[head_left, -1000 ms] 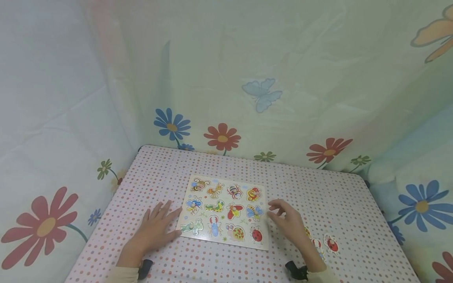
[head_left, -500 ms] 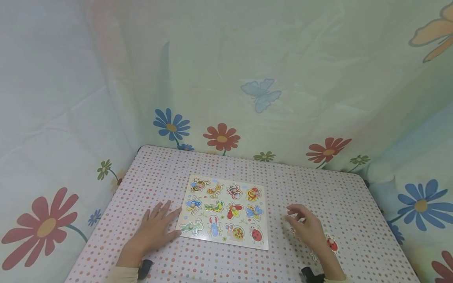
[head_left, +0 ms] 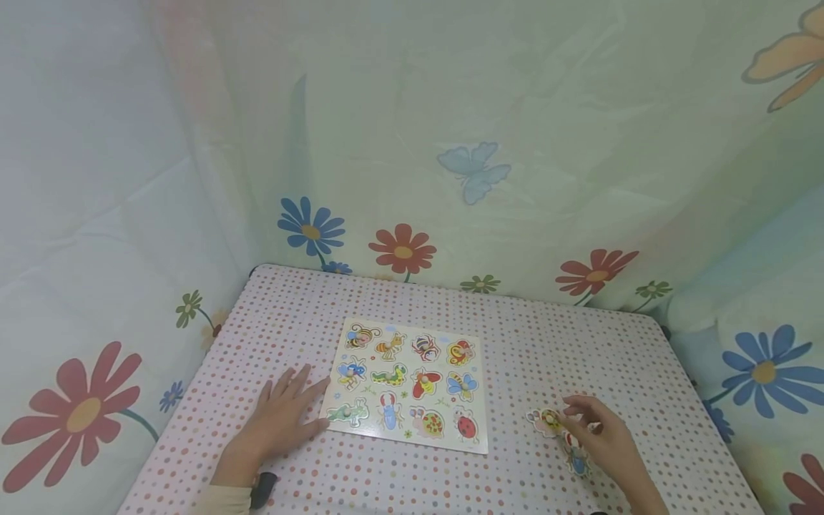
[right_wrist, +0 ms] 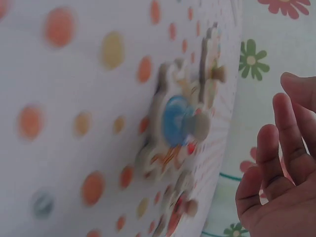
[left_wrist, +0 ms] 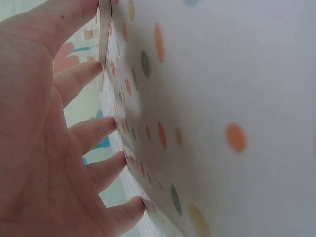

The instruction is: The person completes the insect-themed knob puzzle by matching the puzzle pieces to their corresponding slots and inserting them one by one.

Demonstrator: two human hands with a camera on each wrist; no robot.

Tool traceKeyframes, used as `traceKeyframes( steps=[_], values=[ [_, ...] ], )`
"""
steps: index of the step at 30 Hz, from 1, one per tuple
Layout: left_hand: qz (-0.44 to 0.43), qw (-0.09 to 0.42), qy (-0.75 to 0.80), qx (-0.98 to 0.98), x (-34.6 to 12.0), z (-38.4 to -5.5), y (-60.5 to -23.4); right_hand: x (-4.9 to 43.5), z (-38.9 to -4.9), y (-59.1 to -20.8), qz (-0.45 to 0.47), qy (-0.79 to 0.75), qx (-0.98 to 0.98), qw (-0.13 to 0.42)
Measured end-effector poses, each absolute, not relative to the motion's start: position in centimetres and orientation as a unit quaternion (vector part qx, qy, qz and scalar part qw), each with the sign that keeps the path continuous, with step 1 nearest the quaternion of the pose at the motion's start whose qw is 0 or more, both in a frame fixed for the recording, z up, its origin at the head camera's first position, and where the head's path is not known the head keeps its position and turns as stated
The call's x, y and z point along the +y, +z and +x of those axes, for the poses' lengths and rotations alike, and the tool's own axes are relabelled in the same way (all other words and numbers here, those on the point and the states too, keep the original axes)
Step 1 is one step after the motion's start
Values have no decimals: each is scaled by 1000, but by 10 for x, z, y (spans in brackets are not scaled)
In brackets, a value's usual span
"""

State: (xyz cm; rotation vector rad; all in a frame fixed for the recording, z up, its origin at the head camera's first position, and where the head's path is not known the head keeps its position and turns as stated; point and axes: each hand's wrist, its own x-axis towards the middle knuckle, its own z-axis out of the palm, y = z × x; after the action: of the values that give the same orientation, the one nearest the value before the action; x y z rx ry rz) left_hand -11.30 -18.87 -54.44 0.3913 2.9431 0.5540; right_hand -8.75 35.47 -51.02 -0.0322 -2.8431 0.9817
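Note:
A wooden insect peg puzzle board lies mid-table. My left hand spreads its fingers beside the board's left edge, thumb and forefinger against it; in the left wrist view several fingertips rest on the cloth. Over loose knobbed pieces to the right of the board hovers my right hand, fingers loosely bent and holding nothing. Beside its fingertips lie a snail piece and a blue beetle piece. In the right wrist view the beetle piece sits apart from the fingers, with a red piece nearby.
A dotted cloth covers the table. Fabric walls printed with flowers and butterflies, such as the back wall, stand around its far side and both sides. Insect shapes, some with knobs, fill the board in rows.
My right hand has moved right and toward me, from the board's right edge to the loose pieces. The snail and beetle pieces now show more fully. My left hand stays put.

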Motion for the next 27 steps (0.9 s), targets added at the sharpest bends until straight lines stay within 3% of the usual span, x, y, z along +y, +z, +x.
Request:
traceKeyframes(
  steps=[14, 27],
  values=[
    [125, 63, 182, 973, -189, -113, -545, 374, -69, -514, -110, 323, -937, -72],
    [127, 59, 179, 974, -189, -113, -544, 380, -65, -527, -110, 351, -925, -96]
  ],
)
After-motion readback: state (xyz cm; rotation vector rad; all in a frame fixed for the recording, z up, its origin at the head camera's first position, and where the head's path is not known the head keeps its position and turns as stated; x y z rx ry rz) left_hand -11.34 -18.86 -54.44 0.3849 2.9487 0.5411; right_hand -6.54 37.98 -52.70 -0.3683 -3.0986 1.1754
